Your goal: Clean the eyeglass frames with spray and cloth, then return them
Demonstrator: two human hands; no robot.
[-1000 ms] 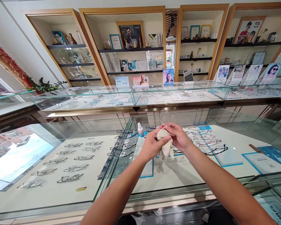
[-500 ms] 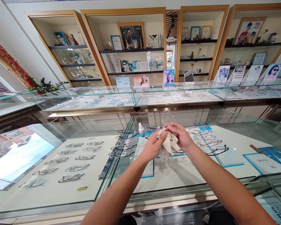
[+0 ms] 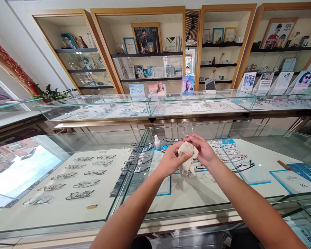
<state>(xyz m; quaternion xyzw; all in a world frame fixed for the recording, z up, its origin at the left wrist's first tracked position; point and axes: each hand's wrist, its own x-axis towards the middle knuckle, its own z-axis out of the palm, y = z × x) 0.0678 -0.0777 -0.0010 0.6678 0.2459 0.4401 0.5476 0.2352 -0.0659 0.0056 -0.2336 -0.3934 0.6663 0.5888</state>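
Both my hands meet above the glass display counter (image 3: 197,204). My left hand (image 3: 172,160) is closed on a beige cleaning cloth (image 3: 187,159), which hangs bunched below my fingers. My right hand (image 3: 203,149) pinches a pair of thin-framed glasses (image 3: 187,128); one round clear lens stands up above my fingertips, and the rest of the frame is hidden by the cloth and my hands. A small white spray bottle (image 3: 158,143) with a blue label stands on the glass just left of my hands.
Under the glass lie rows of spectacle frames (image 3: 77,180) on the left and more frames (image 3: 238,162) on the right. A second glass counter (image 3: 171,107) runs behind. Wall shelves (image 3: 147,55) hold framed pictures and brochures. A potted plant (image 3: 52,94) stands at far left.
My hands have worked the cloth against the glasses, with the cloth bunching up again, and the lens has shifted slightly right and up in view.
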